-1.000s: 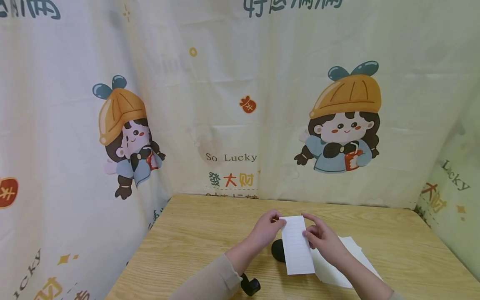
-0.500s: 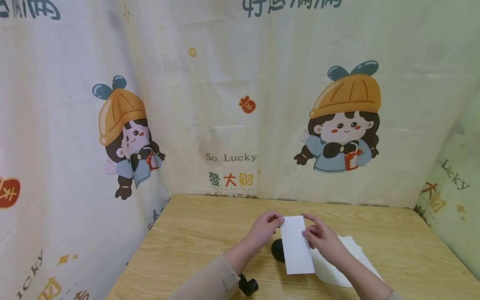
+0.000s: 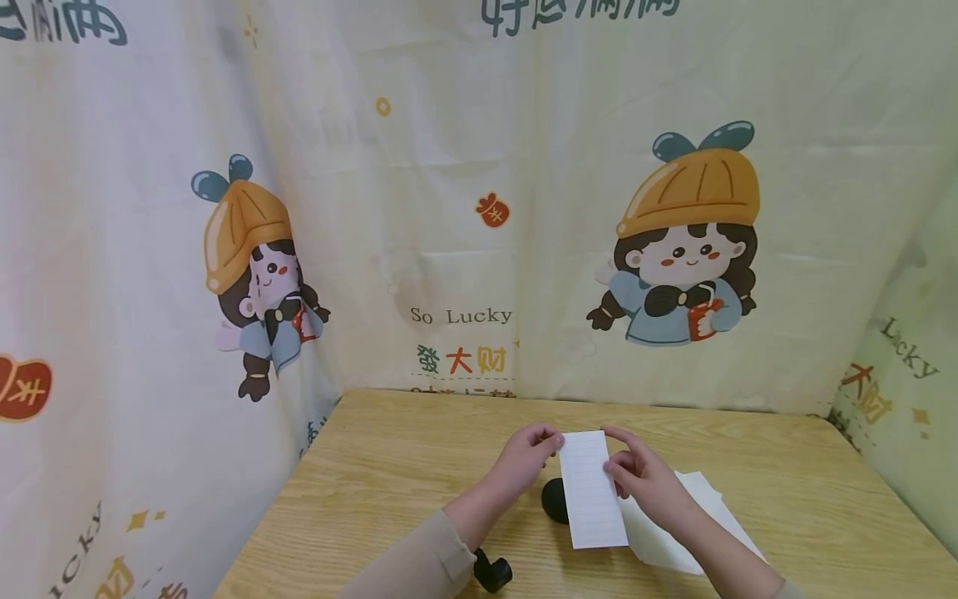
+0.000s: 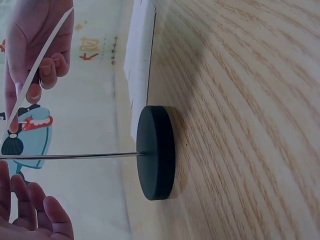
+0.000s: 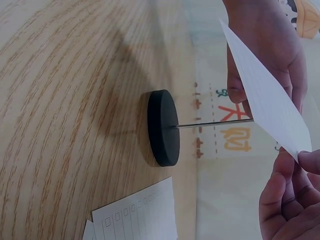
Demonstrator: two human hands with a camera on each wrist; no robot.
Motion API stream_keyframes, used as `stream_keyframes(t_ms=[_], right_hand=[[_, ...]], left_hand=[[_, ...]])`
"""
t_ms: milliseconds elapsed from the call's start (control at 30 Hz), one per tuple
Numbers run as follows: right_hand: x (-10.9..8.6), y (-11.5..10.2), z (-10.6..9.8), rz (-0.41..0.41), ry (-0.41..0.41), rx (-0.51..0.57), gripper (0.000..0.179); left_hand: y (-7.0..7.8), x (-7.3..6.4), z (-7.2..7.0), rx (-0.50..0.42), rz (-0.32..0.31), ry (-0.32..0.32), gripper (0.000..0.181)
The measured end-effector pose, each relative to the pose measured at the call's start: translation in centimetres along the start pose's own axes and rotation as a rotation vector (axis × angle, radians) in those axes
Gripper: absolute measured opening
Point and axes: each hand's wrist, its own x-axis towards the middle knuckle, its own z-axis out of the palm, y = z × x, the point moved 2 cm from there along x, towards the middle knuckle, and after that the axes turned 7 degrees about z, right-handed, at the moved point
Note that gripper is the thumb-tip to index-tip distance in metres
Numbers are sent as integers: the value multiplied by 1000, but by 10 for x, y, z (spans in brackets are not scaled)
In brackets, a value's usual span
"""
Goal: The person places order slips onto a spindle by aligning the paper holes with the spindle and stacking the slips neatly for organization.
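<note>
A narrow white ruled paper slip (image 3: 593, 491) is held tilted above the table between both hands. At its upper left corner my left hand (image 3: 520, 457) pinches the edge, the thumb lying at the corner. My right hand (image 3: 649, 478) grips the right edge between thumb and fingers, its index finger stretched along the top corner. Below stands a paper spike with a round black base (image 4: 156, 152) and a thin metal rod (image 4: 75, 156). The rod rises to the slip's underside in the right wrist view, where the slip (image 5: 270, 100) hides its tip.
Several white paper sheets (image 3: 699, 524) lie on the wooden table (image 3: 419, 449) at the right; the right wrist view shows printed lines and small boxes on the top sheet (image 5: 137, 215). A small black object (image 3: 494, 572) shows beside the left sleeve. A printed curtain (image 3: 449, 249) hangs behind the table.
My left hand has shifted slightly left, its thumb drawing back to the slip's corner. The slip and my right hand stay nearly still.
</note>
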Motion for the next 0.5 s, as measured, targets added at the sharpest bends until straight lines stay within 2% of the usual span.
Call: stream_keyframes(t_ms=[500], right_hand=[[-2, 1, 2, -18, -5, 3, 55]], left_hand=[[-2, -3, 0, 86, 21, 19, 18]])
